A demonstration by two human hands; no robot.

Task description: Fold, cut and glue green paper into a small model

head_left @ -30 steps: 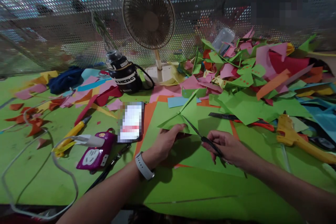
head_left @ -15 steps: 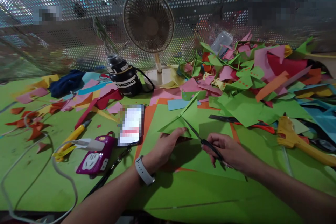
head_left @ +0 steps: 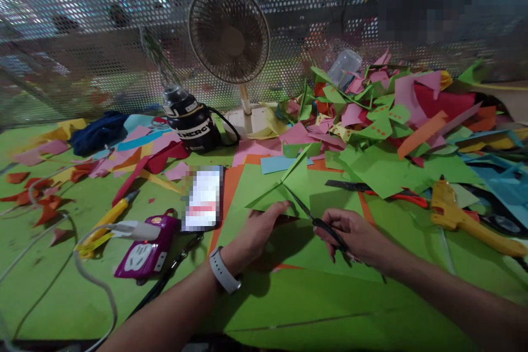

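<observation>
A folded piece of green paper [head_left: 301, 190] is held just above the middle of the counter [head_left: 305, 308], one narrow flap standing up from it. The left hand [head_left: 258, 231] has its grip pinching the lower edge, thumb on top and the other fingers mostly hidden below. The right hand [head_left: 355, 231] has its grip closed around the handles of dark scissors [head_left: 320, 224], whose blades lie against the paper and point toward its crease.

Under both hands are larger green sheets [head_left: 342, 258], with an orange sheet [head_left: 226, 198] showing along their left side. A white wristband [head_left: 223, 269] circles the left wrist.

To the left lie a phone [head_left: 204, 198], a purple power strip [head_left: 148, 247] with a white plug [head_left: 138, 230] in it, and a yellow cutter [head_left: 105, 221]. To the right are red-handled scissors [head_left: 406, 197] and a yellow glue gun [head_left: 445, 206].

Farther back stand a black bottle [head_left: 193, 124] and a fan [head_left: 231, 38], beside a heap of coloured paper scraps [head_left: 375, 121]. A perforated screen [head_left: 103, 66] rises behind.
</observation>
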